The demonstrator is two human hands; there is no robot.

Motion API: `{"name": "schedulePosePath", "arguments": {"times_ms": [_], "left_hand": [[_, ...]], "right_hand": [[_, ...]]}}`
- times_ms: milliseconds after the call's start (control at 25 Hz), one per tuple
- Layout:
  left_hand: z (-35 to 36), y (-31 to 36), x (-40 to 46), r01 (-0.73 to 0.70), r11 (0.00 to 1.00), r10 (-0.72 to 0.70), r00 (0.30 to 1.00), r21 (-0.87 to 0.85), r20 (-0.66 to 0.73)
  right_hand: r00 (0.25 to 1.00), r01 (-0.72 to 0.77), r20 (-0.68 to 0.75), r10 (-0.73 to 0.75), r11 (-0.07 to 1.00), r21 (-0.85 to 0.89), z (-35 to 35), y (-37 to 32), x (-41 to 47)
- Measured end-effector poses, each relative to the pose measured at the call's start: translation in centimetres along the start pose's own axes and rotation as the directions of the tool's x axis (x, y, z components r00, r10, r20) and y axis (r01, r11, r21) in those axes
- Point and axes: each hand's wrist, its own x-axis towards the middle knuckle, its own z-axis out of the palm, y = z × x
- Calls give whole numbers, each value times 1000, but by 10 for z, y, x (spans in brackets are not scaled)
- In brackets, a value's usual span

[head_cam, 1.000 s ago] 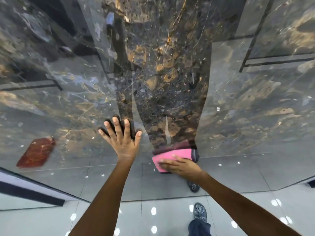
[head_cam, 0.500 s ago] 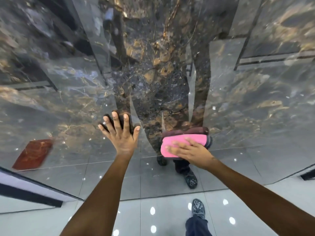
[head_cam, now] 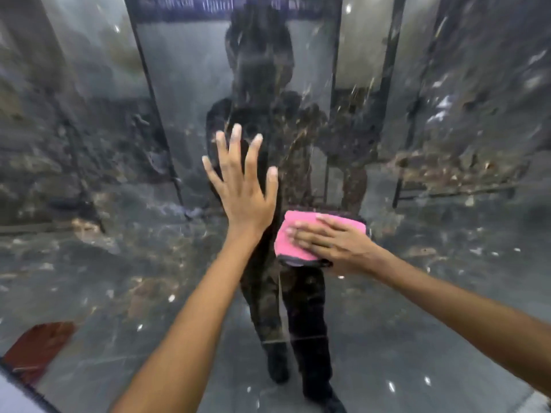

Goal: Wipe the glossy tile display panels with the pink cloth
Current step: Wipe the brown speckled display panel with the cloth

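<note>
- The right hand [head_cam: 334,244] presses the pink cloth [head_cam: 283,247] flat, fingers straight, against the dark glossy tile panel [head_cam: 119,248], just right of frame centre
- The left hand [head_cam: 243,198], fingers spread, rests on the panel at centre, holding nothing
- Wiping looks mid-course; the upper panel likely remains

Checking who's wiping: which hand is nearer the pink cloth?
Right. The right hand presses flat on the pink cloth; the left hand rests spread on the panel, up-left of it.
</note>
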Motion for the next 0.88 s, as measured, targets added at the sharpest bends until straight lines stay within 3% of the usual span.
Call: {"name": "schedulePosePath", "arguments": {"times_ms": [40,80,120,160,200,240,280,320,360,400,440,480,520,560,600,640,680,720,760,800,840,880], "left_hand": [[1,4,30,-22,999,22,1000,27,-19],[3,6,54,-37,997,39,999,67,-23],[5,8,70,-42,992,45,999,121,-17],[7,10,79,-37,984,40,999,177,-12],[9,13,82,-22,976,26,1000,217,-16],[10,17,85,-2,976,9,999,219,-33],[12,22,90,18,982,-8,998,188,-54],[12,29,99,22,990,-12,997,141,-77],[11,37,114,7,995,3,995,99,-99],[11,45,133,-16,998,23,993,69,-114],[11,51,153,-32,998,38,993,57,-115],[12,55,170,-40,997,47,993,70,-105],[15,56,181,-41,994,51,995,105,-91],[20,55,184,-43,988,55,995,147,-81],[24,53,183,-47,981,63,995,189,-76],[27,51,180,-49,975,68,995,219,-78],[29,50,179,-50,971,72,994,232,-88],[30,49,179,-48,971,72,993,234,-94],[30,49,179,-48,972,71,993,231,-94],[30,49,180,-50,972,74,992,229,-98],[29,48,181,-52,971,78,991,233,-105],[29,48,181,-53,970,81,990,237,-112]], "right_hand": [[995,-72,-78,68,996,-47,-16,33,8],[948,-253,-214,235,966,-60,-34,69,17],[814,-486,-364,452,874,-3,-55,108,26],[596,-676,-481,643,725,131,-78,140,36],[366,-761,-533,763,575,300,-94,156,45],[226,-763,-532,816,488,424,-102,156,58],[244,-733,-522,818,507,453,-102,147,68],[443,-668,-527,725,659,345,-94,133,72],[722,-499,-479,499,855,140,-84,117,71],[905,-286,-336,261,958,-25,-80,110,63],[963,-176,-224,149,979,-103,-84,120,54],[960,-197,-229,161,970,-144,-89,145,42],[899,-347,-325,294,930,-119,-98,174,33],[730,-575,-456,509,818,-6,-112,207,27],[454,-765,-535,713,620,177,-131,238,22],[150,-821,-557,817,417,391,-149,261,21],[-34,-785,-547,836,317,533,-161,272,26],[-57,-739,-537,842,325,590,-164,271,37],[78,-721,-538,839,420,551,-162,261,50],[344,-701,-530,775,588,404,-153,242,58],[650,-589,-462,603,784,194,-140,219,61],[850,-434,-334,408,901,-4,-134,203,58]]}}
